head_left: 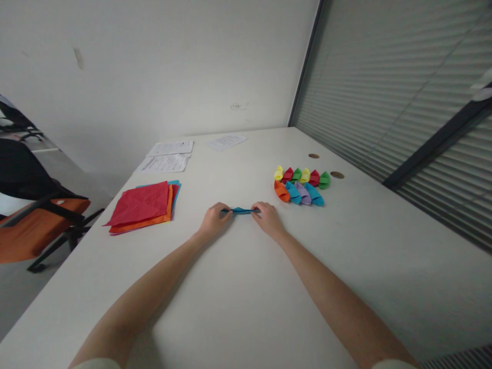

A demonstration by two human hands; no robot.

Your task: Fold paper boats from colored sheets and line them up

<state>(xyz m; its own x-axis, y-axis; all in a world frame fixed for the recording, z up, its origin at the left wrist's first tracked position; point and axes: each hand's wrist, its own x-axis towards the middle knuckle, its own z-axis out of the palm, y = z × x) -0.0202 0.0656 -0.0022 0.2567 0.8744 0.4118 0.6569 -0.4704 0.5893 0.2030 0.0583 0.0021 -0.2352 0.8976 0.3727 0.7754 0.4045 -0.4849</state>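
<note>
Blue folded strip [241, 210], long axis left-right, fingers [262, 207] pinching both ends

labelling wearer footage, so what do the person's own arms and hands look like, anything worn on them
The left grip, a bare human hand, and the right grip, also a bare human hand, show no gloves or watches; rings are too small to judge. Both slim, tapering forearms are uncovered, without cables or clear markings. Pale off-white sleeve edges appear at the bottom.
</note>
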